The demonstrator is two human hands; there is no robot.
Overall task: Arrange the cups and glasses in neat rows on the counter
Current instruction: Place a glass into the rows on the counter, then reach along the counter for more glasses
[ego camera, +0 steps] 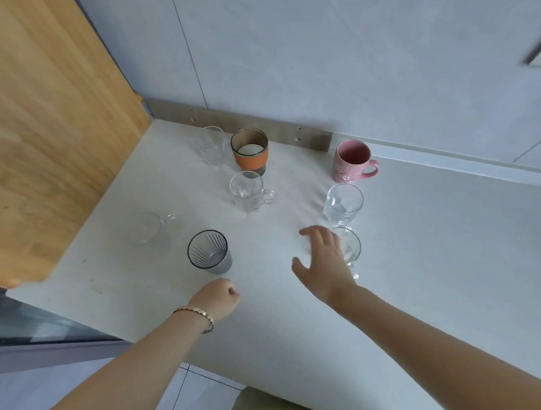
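While right hand [321,261] spreads open beside stemmed glass [350,248] | left hand [219,298] fisted, empty

Bare counter [418,245] right of the stemmed glasses [344,203]; cabinet [46,136] crowds left.

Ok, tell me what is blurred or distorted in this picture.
Head view: the wide lens bends the wooden board and wall lines; the clear mug at left is faint and smeared; the right hand is slightly soft; lighting is even, shadows weak.
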